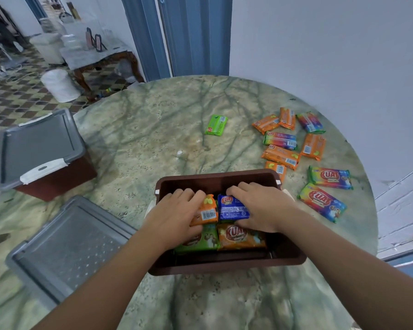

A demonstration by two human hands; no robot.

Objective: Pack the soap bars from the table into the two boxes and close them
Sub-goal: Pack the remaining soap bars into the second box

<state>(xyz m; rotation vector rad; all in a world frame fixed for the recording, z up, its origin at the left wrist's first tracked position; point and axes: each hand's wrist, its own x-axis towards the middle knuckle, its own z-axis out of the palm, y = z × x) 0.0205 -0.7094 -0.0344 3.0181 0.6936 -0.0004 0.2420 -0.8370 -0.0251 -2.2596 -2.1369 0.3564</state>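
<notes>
An open brown box (215,178) stands in front of me with soap bars inside. My left hand (177,211) rests in it on an orange soap bar (206,211). My right hand (260,206) lies on a blue soap bar (233,207) beside it. Below these lie a green bar (200,241) and an orange bar (240,238). A second brown box (57,179) with its grey lid (38,146) on stands at the left edge. A loose grey lid (67,246) lies at the near left. Several loose bars (293,144) lie on the right, and one green bar (216,125) sits mid-table.
The round green marble table (141,129) stands against a white wall on the right, its edge curving close behind the loose bars. Beyond the far edge are a blue door frame (188,34), a tiled floor, a white bin (59,84) and a small side table (100,58).
</notes>
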